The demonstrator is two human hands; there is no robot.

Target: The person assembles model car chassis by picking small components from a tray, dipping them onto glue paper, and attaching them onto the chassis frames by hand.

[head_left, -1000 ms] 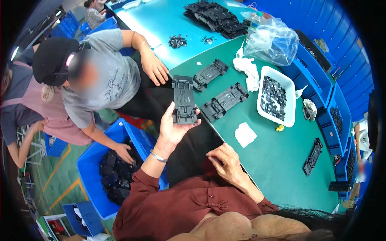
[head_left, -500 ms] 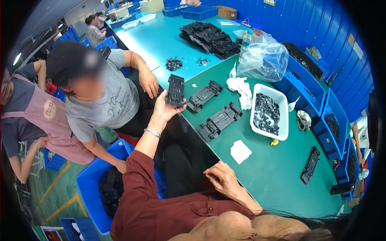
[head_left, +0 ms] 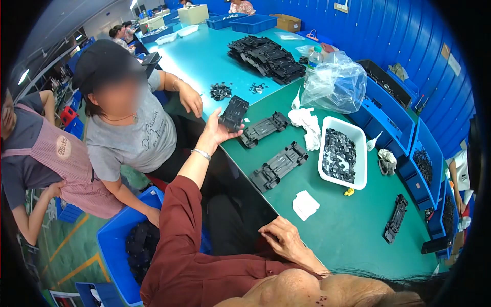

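In the head view my left hand (head_left: pixel 214 132), with a bracelet at the wrist, is stretched out over the table's near edge. It grips a black plastic chassis part (head_left: pixel 236 111) between thumb and fingers. My right hand (head_left: pixel 285 238) rests at the table edge with its fingers curled in and nothing visible in them. Two similar black chassis parts, a nearer one (head_left: pixel 280 166) and a farther one (head_left: pixel 264 130), lie on the green mat (head_left: pixel 353 225). A white paper piece (head_left: pixel 306 205) lies beyond my right hand.
A co-worker (head_left: pixel 135 123) sits at left, one hand (head_left: pixel 190 99) near my held part, the other over a blue bin (head_left: pixel 115 240). A white tray (head_left: pixel 366 153) holds small black pieces. Stacked chassis parts (head_left: pixel 266 56), a plastic bag (head_left: pixel 335 84) and blue bins (head_left: pixel 427 174) stand farther off.
My left hand has moved right with the chassis part, which now tilts more to the right. The co-worker's head has turned and risen. My right hand stays at the table edge.
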